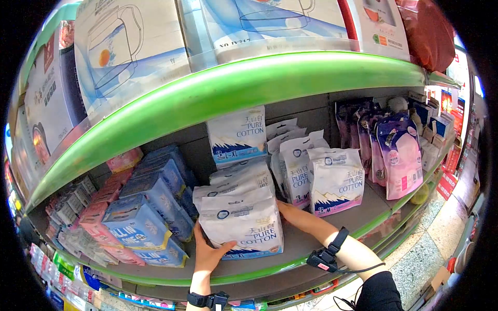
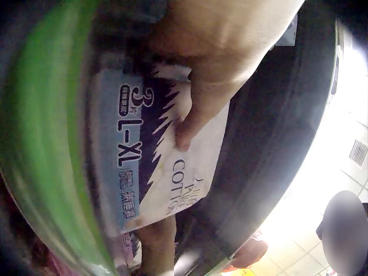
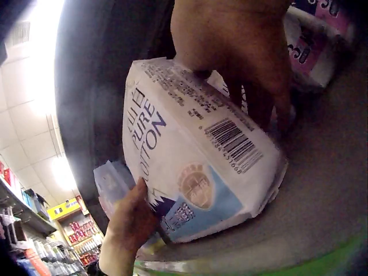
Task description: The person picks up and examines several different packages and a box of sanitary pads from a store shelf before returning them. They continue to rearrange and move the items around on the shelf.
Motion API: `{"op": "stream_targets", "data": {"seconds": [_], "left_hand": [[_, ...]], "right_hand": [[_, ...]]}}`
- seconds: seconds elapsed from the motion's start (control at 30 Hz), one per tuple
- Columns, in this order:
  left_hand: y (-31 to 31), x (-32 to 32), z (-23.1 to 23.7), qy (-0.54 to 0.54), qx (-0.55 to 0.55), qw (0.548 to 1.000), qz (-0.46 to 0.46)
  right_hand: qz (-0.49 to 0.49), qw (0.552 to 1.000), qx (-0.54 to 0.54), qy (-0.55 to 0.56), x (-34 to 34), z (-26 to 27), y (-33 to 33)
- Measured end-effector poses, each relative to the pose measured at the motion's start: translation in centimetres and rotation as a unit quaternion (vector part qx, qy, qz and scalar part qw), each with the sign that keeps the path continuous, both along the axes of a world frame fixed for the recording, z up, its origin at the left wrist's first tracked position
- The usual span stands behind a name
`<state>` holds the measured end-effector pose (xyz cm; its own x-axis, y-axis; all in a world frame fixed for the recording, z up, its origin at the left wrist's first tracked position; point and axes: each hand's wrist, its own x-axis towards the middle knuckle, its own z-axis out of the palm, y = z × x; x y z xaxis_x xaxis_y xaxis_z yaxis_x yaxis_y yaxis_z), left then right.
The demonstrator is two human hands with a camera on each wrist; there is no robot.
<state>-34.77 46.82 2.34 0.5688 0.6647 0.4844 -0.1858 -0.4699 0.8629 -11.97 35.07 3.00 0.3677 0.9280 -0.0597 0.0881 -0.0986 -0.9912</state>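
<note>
A white soft pack marked PURE COTTON (image 1: 241,225), sized L-XL (image 2: 129,144), stands at the front of its row on the shelf. My left hand (image 1: 208,254) holds its lower left side, the thumb laid across the printed front (image 2: 184,129). On the opposite side my right hand (image 1: 298,220) reaches round the rear edge; its fingers (image 3: 279,100) run down behind the barcode side and are partly hidden. More white packs (image 1: 233,181) stand right behind the held one. A similar pack (image 1: 238,136) rises at the back of the row.
Blue boxes (image 1: 135,220) and pink boxes (image 1: 98,223) stand at the left. Pink-edged white packs (image 1: 337,181) and purple-pink pouches (image 1: 399,160) are at the right. A green-edged upper shelf (image 1: 207,98) overhangs, bearing kettle boxes (image 1: 129,52). The shelf's front edge (image 1: 233,280) is green.
</note>
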Motion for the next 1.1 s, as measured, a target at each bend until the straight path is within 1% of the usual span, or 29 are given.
{"op": "stream_targets", "data": {"seconds": [0.03,0.07,0.1,0.13,0.2,0.27,0.3,0.33,0.37,0.43,0.47,0.53,0.6,0.63,0.67,0.7,0.73,0.77,0.8,0.83,0.87,0.9,0.93,1.0,1.03,1.07,1.1], "left_hand": [[0.3,0.0,-0.4,-0.020,0.003,1.000,0.005],[0.7,0.0,-0.7,-0.020,0.004,1.000,0.006],[1.0,0.0,-1.1,-0.015,-0.007,1.000,-0.010],[1.2,-0.2,-1.3,-0.010,-0.017,0.999,-0.025],[1.3,-0.2,-1.3,-0.005,-0.014,1.000,-0.020],[0.9,-0.3,-1.0,-0.001,-0.011,1.000,-0.015],[0.5,-0.4,-0.4,0.005,-0.028,0.999,-0.013],[0.3,-0.3,-0.1,0.012,-0.045,0.999,-0.012],[0.5,-0.3,-0.2,0.011,-0.045,0.999,-0.013],[1.0,-0.4,-0.6,0.024,-0.021,0.999,-0.004],[1.0,-0.5,-0.6,0.025,-0.022,0.999,-0.004],[0.9,-0.5,-0.5,0.022,-0.015,1.000,-0.010],[0.5,-0.5,0.2,0.022,-0.026,0.999,-0.018],[0.2,-0.4,0.5,0.023,-0.037,0.999,-0.025],[-0.1,-0.4,0.7,0.024,-0.038,0.999,-0.027],[-0.2,-0.4,1.0,0.031,-0.033,0.999,-0.021],[-0.3,-0.3,1.1,0.038,-0.029,0.999,-0.014],[-0.2,-0.2,0.9,0.039,-0.031,0.999,-0.014],[-0.2,-0.1,0.6,0.030,-0.027,0.999,-0.004],[-0.3,0.0,0.3,0.021,-0.024,0.999,0.006],[-1.3,0.1,1.1,0.022,-0.026,0.999,0.006],[-2.9,0.2,2.1,0.002,0.082,0.993,0.086],[-4.8,0.4,3.3,-0.017,0.188,0.968,0.166],[-9.2,1.6,5.4,-0.134,0.148,0.978,0.062],[-9.9,2.0,5.6,-0.076,0.252,0.965,-0.002],[-10.9,2.9,6.0,-0.012,0.283,0.956,-0.073],[-11.7,4.6,6.6,0.007,0.269,0.959,-0.092]], "right_hand": [[0.001,1.000,0.001,0.000,0.6,-0.6,0.5],[-0.043,0.989,0.027,-0.140,1.6,-1.5,1.4],[-0.088,0.956,0.053,-0.274,2.3,-2.4,2.1],[-0.088,0.957,0.053,-0.273,2.2,-2.2,2.6],[-0.189,0.952,0.133,-0.199,2.6,-1.2,3.8],[-0.193,0.947,0.141,-0.214,4.3,-1.8,5.8],[-0.180,0.943,0.132,-0.246,5.4,-2.4,6.9],[-0.168,0.938,0.122,-0.277,5.7,-1.9,7.2],[-0.169,0.938,0.123,-0.278,5.8,-1.6,7.4],[-0.268,0.929,0.007,-0.257,5.8,-0.7,8.0],[-0.268,0.929,0.006,-0.256,7.1,-1.0,7.9],[-0.268,0.927,0.056,-0.256,10.5,-1.8,6.9],[-0.301,0.933,0.048,-0.191,10.7,-0.8,5.1],[-0.301,0.927,0.039,-0.222,10.5,-0.2,4.1],[-0.302,0.926,0.038,-0.221,10.7,-0.4,4.0],[-0.223,0.959,0.038,-0.172,10.9,-0.5,3.8],[-0.141,0.982,0.038,-0.122,11.1,-0.6,3.8],[-0.125,0.979,0.053,-0.155,11.3,-1.5,4.9],[-0.124,0.979,0.051,-0.153,11.7,-2.5,5.5],[-0.090,0.978,0.086,-0.169,10.9,-2.2,6.0],[-0.056,0.973,0.123,-0.187,10.1,-1.5,6.2],[-0.055,0.973,0.123,-0.186,9.6,-0.7,6.3],[-0.068,0.971,0.103,-0.206,9.0,0.4,6.2],[-0.073,0.968,0.084,-0.226,9.1,1.1,6.1],[-0.037,0.976,0.083,-0.199,9.5,1.3,6.1],[-0.002,0.982,0.082,-0.172,10.0,1.5,6.0],[0.005,0.981,0.082,-0.176,10.4,1.5,6.1]]}}
